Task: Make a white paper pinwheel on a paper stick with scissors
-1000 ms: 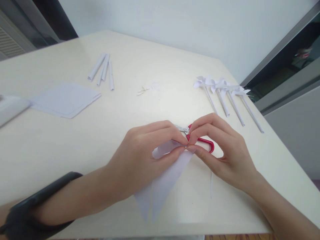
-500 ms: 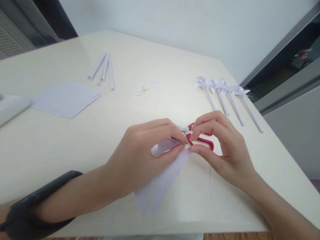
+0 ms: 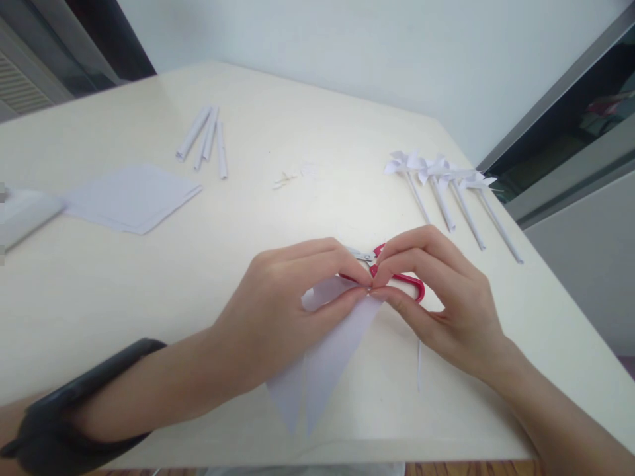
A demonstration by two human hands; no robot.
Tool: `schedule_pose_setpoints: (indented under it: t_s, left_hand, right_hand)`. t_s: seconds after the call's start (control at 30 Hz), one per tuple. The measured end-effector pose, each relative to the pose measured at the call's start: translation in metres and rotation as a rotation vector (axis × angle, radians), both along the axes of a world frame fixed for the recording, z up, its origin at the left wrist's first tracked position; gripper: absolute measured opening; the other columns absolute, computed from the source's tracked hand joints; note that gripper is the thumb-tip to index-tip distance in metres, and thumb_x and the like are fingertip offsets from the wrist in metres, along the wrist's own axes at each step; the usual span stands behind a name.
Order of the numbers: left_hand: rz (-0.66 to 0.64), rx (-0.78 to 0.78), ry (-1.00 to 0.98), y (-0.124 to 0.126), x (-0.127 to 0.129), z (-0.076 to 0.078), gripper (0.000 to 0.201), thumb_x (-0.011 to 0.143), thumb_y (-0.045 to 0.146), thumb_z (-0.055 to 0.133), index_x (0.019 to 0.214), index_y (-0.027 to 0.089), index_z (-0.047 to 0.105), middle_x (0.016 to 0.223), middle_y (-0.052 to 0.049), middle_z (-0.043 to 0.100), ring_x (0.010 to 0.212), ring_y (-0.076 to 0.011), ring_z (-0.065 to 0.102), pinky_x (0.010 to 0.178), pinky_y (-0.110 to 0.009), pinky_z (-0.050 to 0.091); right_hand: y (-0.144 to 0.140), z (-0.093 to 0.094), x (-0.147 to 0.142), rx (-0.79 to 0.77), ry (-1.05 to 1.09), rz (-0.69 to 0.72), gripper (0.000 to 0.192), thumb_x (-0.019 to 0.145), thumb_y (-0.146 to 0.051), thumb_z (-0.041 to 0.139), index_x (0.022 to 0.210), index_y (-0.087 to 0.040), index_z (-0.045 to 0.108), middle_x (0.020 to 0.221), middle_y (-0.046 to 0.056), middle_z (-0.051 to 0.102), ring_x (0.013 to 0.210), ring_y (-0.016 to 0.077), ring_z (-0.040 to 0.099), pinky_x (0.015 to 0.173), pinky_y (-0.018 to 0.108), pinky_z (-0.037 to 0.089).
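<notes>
A pale desk [image 3: 149, 277] fills most of the view, with a white wall behind it and a dark window frame off to the right. At the far left edge lies a flat white object [image 3: 22, 215], partly cut off. Next to it a stack of square sheets [image 3: 131, 198] lies flat, turned corner-on. Beyond the stack three rolled paper sticks [image 3: 206, 139] lie side by side, touching. On the right side of the desk four finished pinwheels [image 3: 449, 188] lie in a row, heads close together and sticks pointing towards the near right. Small paper scraps [image 3: 290, 176] lie in the middle of the desk, well apart from everything else.

Near the front edge the left hand [image 3: 292, 311] and the right hand [image 3: 441, 301] meet over a cut paper [image 3: 322, 360]. Two long pointed flaps of the paper lie on the desk towards the person, while another flap is curled up to the centre. The left thumb and forefinger are pinched shut on the curled flap at the paper's middle. The right fingers [image 3: 397, 264] are narrowed to a pinch at the same spot, tips touching the left ones; whatever they grip there is too small to tell. A dark band wraps the left forearm. Red scissors [image 3: 404, 281] lie on the desk just behind the hands, mostly hidden by the right fingers. A thin pin [image 3: 419, 365] lies near the right wrist.
</notes>
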State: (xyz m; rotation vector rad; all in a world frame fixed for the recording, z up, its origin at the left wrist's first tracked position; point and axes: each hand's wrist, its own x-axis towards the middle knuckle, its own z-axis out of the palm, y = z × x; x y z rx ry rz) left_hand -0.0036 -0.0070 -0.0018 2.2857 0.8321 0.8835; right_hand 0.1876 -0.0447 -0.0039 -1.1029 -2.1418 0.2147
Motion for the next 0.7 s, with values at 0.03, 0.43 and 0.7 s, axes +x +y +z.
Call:
schedule_pose_setpoints:
  t_s: [0.03,0.43,0.7]
  left_hand:
    - [-0.003,-0.001,-0.001,-0.0001,0.0001,0.0001,0.010,0.080,0.012,0.061,0.080,0.020,0.066,0.083,0.006,0.068,0.079,-0.0054,0.061,0.075,-0.013,0.043]
    - [0.025,0.020,0.009,-0.0015,-0.0008,-0.0002,0.009,0.081,0.014,0.061,0.081,0.021,0.067,0.083,0.006,0.068,0.079,-0.0046,0.061,0.075,-0.012,0.044]
    - [0.034,0.031,0.017,-0.0004,0.0004,0.0010,0.008,0.081,0.015,0.061,0.081,0.020,0.067,0.083,0.007,0.068,0.078,-0.0043,0.061,0.074,-0.011,0.043]
  right_hand:
    - [0.0001,-0.0005,-0.0005,-0.002,0.000,0.002,0.009,0.081,-0.009,0.061,0.088,-0.014,0.058,0.096,0.005,0.055,0.090,0.0133,0.055,0.075,0.028,0.046]
    - [-0.0024,0.0000,-0.0010,0.024,0.019,-0.072,0.011,0.079,-0.015,0.067,0.087,-0.017,0.059,0.095,0.004,0.056,0.090,0.0146,0.056,0.078,0.030,0.046]
    - [-0.0010,0.0008,0.0006,0.021,0.012,-0.059,0.011,0.079,-0.011,0.064,0.087,-0.017,0.060,0.095,0.004,0.056,0.089,0.0146,0.056,0.077,0.030,0.046]
